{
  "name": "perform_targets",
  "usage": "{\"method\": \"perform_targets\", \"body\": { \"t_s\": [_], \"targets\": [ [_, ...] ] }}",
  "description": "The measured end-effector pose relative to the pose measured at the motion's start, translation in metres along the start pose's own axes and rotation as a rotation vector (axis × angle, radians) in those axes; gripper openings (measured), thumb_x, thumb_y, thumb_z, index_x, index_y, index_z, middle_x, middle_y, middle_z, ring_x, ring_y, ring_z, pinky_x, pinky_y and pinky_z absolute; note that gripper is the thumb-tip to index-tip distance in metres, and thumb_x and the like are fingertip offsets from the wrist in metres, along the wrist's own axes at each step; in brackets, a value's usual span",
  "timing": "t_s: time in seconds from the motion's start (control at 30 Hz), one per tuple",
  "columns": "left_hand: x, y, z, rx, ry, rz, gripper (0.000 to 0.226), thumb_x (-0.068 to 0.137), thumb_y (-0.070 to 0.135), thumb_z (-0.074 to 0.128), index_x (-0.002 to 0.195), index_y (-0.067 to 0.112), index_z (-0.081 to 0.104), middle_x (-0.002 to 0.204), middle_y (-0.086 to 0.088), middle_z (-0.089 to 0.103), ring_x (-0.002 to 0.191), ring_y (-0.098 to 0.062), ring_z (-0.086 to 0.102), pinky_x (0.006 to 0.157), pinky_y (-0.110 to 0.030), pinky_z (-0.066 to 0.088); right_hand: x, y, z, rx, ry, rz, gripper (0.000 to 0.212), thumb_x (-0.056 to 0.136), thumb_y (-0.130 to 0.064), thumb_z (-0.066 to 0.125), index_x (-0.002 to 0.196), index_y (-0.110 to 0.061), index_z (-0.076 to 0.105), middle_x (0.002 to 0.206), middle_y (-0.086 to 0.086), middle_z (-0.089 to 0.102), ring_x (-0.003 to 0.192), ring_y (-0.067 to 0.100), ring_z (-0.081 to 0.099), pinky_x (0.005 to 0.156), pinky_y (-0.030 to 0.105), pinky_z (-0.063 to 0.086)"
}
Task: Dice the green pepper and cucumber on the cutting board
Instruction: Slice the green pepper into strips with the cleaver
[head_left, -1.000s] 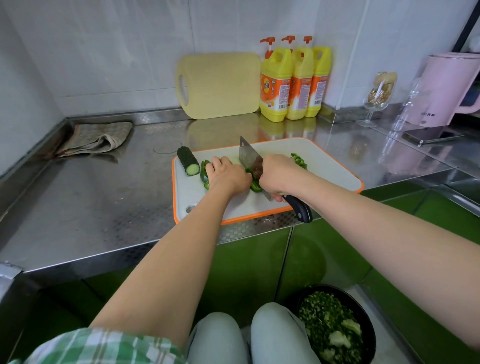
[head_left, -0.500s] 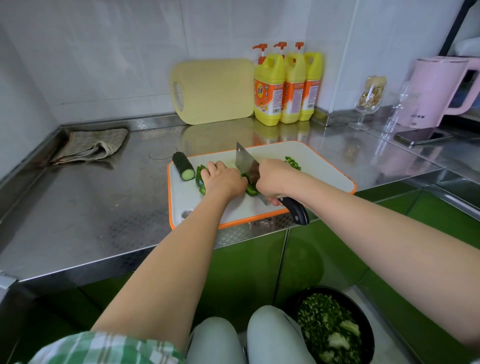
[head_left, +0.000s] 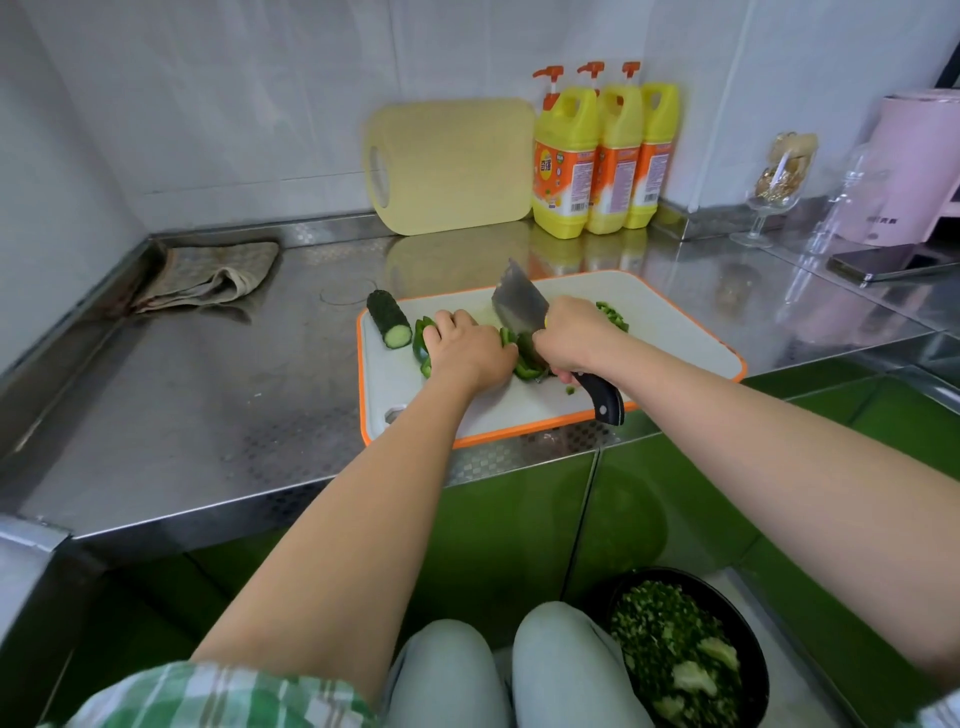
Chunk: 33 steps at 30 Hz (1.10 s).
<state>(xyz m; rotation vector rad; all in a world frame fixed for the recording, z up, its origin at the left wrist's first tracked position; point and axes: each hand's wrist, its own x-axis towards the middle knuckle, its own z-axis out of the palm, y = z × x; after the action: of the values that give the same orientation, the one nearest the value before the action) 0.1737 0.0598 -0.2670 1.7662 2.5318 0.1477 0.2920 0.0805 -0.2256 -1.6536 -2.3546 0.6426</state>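
Note:
A white cutting board (head_left: 675, 332) with an orange rim lies on the steel counter. My left hand (head_left: 467, 351) presses down on green pepper pieces (head_left: 423, 345) with curled fingers. My right hand (head_left: 574, 338) grips the black-handled cleaver (head_left: 517, 306), its blade down on the pepper right beside my left fingers. More pepper strips (head_left: 530, 366) lie under the blade, and a small pile of cut pepper (head_left: 613, 316) sits behind my right hand. A dark cucumber piece (head_left: 388, 325) rests at the board's far left corner.
A yellow cutting board (head_left: 452, 166) and three yellow detergent bottles (head_left: 602, 156) lean at the back wall. A folded cloth (head_left: 208, 275) lies far left. A glass (head_left: 779, 182), a pink kettle (head_left: 914, 171) and a phone (head_left: 878, 262) stand right. A black bowl of chopped greens (head_left: 680, 649) sits below.
The cleaver keeps chopping in place beside my left hand. The view has shifted slightly; the hands and vegetables stay where they were on the board.

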Motion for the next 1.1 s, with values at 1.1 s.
{"method": "perform_targets", "body": {
  "t_s": [1.1],
  "targets": [
    [-0.003,-0.001,-0.004,0.038,-0.088,0.024,0.048,0.101,0.042,0.029,0.134,0.016,0.051,0.143,-0.014,0.029,0.13,-0.035,0.021,0.106,-0.043,0.02,-0.034,-0.011,-0.006,-0.297,-0.057,-0.066,0.009,0.085,0.0,0.06,0.084,-0.001,0.069,0.049,0.005,0.057,0.055,0.02,0.057,0.071,0.03,0.055]
  ]
}}
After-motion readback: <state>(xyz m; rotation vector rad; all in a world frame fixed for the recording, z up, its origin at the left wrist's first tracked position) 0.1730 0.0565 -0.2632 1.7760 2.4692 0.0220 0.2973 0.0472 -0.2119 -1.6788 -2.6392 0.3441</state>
